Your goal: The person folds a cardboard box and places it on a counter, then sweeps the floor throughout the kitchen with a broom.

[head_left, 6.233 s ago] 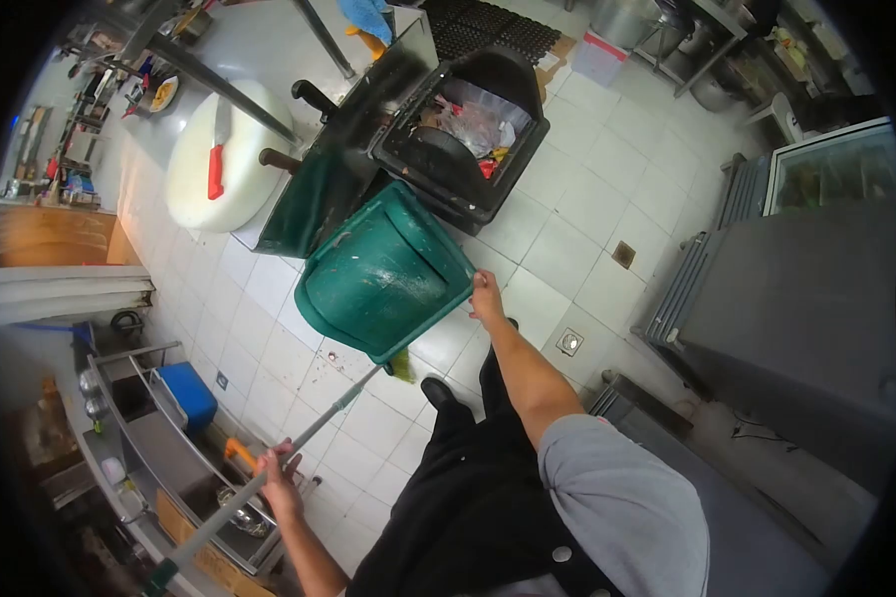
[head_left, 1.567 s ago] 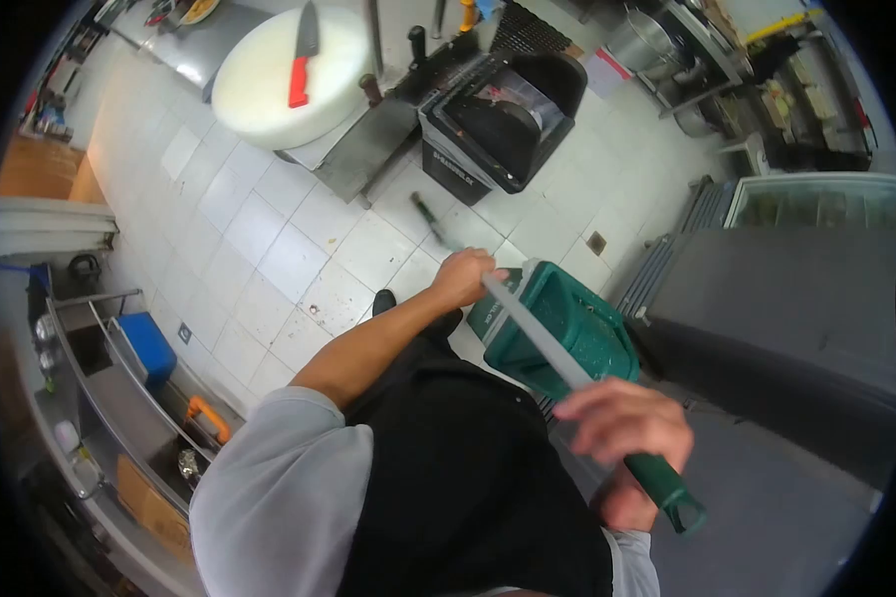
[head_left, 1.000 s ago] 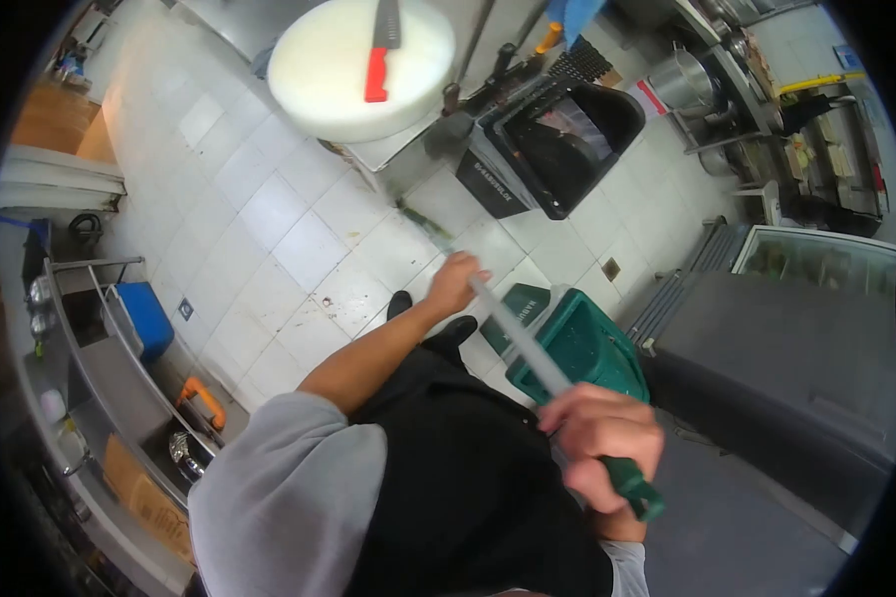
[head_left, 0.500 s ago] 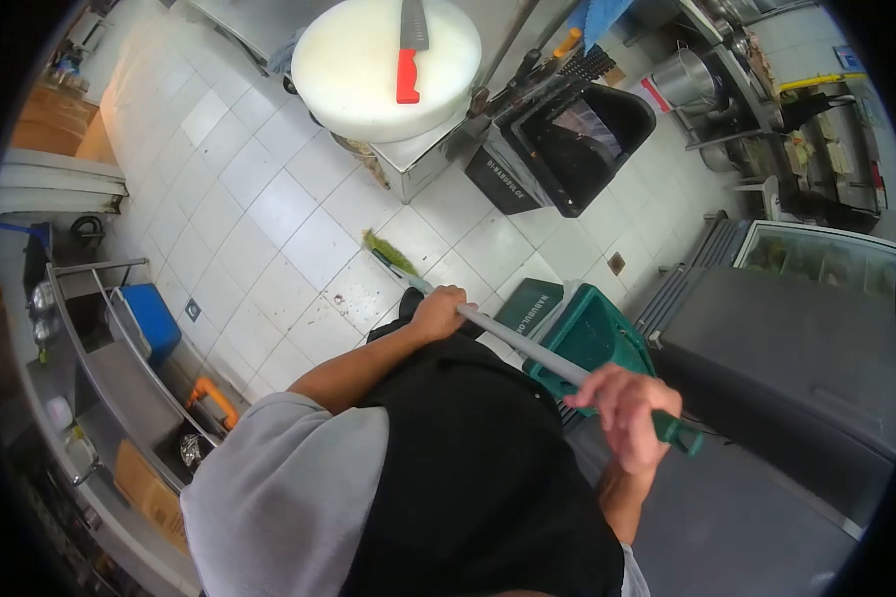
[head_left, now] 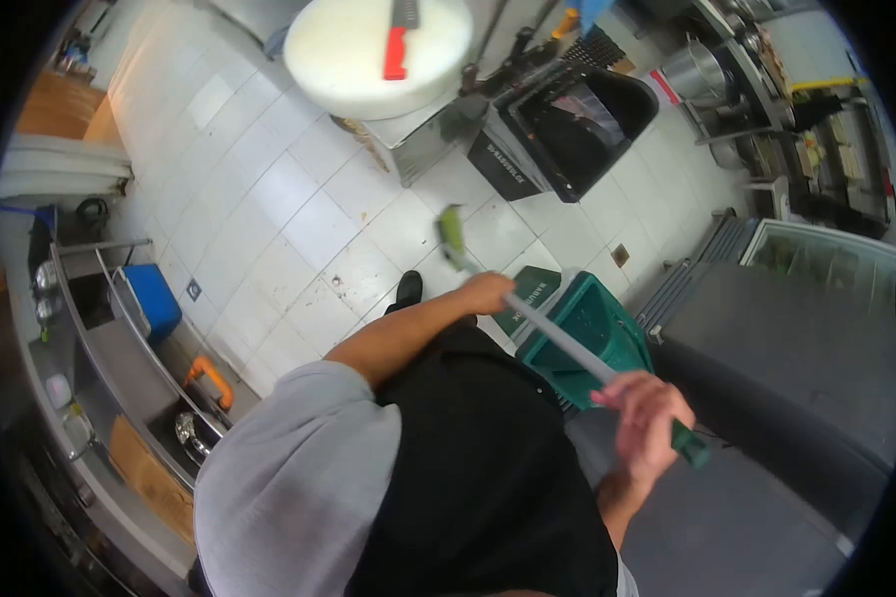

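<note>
A broom with a grey handle [head_left: 565,341] crosses in front of my body, its green end cap at the lower right. My left hand [head_left: 488,294] is closed around the lower part of the handle, near the bristles. Higher up, near the green end, my right hand [head_left: 647,413] grips the same handle. The yellow-green bristle head [head_left: 451,237] is blurred over the white tiled floor [head_left: 319,227]; whether it touches the tiles is unclear. Small crumbs lie on the floor left of it. Beside the handle stands an open green bin [head_left: 589,333].
A black bin [head_left: 577,124] stands ahead, right of a round white block [head_left: 378,55] with a red-handled knife [head_left: 395,52] on it. Steel shelving [head_left: 129,368] and a blue box [head_left: 151,301] are at left. A grey refrigerated counter [head_left: 786,338] is at right.
The bristle head has moved right and slightly up, towards the green bin. My left hand has moved right along with the handle, and my right hand slightly right. Both keep their grip.
</note>
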{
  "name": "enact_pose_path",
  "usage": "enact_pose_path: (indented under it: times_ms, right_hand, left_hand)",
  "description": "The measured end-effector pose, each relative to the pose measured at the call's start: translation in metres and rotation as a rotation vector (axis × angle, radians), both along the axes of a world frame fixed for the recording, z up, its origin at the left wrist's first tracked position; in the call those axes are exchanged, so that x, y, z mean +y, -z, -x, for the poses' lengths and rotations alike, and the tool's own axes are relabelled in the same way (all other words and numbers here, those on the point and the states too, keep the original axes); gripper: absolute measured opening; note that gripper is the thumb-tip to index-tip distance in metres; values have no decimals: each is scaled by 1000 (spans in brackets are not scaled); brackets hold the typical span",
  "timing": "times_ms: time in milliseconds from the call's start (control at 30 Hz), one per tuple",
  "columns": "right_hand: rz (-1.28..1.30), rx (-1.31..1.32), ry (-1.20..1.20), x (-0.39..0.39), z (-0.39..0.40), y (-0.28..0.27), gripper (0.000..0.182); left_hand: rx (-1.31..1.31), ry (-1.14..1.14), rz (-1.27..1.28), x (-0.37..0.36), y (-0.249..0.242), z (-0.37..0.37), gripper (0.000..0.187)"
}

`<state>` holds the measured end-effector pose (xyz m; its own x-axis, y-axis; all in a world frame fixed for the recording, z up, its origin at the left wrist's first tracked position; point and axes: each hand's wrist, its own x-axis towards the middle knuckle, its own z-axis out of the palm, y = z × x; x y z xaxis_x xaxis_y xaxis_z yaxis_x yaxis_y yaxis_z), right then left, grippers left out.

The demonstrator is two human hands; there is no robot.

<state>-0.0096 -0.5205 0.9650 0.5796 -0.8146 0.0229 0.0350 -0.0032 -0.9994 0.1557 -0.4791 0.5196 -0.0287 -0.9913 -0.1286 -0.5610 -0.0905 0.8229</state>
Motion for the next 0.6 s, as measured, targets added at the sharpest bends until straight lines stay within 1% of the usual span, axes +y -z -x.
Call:
enact_pose_path:
  times_ms: [33, 100, 133, 167, 267, 300, 333, 400, 500, 533, 567, 600]
  right_hand:
    - [-26, -40, -53, -4, 4, 15, 43]
    - [-56, -114, -152, -8, 15, 26, 37]
    - [-64, -141, -199, -9, 21, 26, 34]
    - [-69, -168, -252, -10, 23, 24, 32]
    - [20, -238, -399, -20, 16, 0, 25]
    - [-21, -246, -410, -24, 12, -1, 19]
    - [37, -182, -480, -31, 4, -5, 18]
    - [160, -47, -615, -49, -19, -12, 31]
    - [201, 127, -688, -60, -71, -35, 64]
    - [231, 162, -724, -75, -84, -8, 80]
    - [221, 231, -676, -94, -102, 21, 75]
    - [211, 303, -628, -114, -117, 55, 71]
  left_hand:
    - [-72, -28, -144, 20, -12, -9, 20]
    - [-109, -73, -136, 57, -5, -24, 23]
    - [-109, -160, -104, 69, -22, -24, 22]
    - [-106, -251, -68, 75, -46, -26, 22]
    - [-94, -268, -134, 69, -77, -38, 24]
    - [-115, -301, -98, 68, -80, -43, 40]
    - [-109, -338, -100, 68, -80, -50, 38]
    - [-94, -416, -98, 69, -68, -74, 34]
    - [-104, -489, 138, 92, -63, -130, 30]
    - [-180, -545, 175, 106, -19, -158, 30]
    - [-303, -568, 200, 109, -52, -174, 30]
    - [-324, -681, 185, 121, -52, -194, 28]
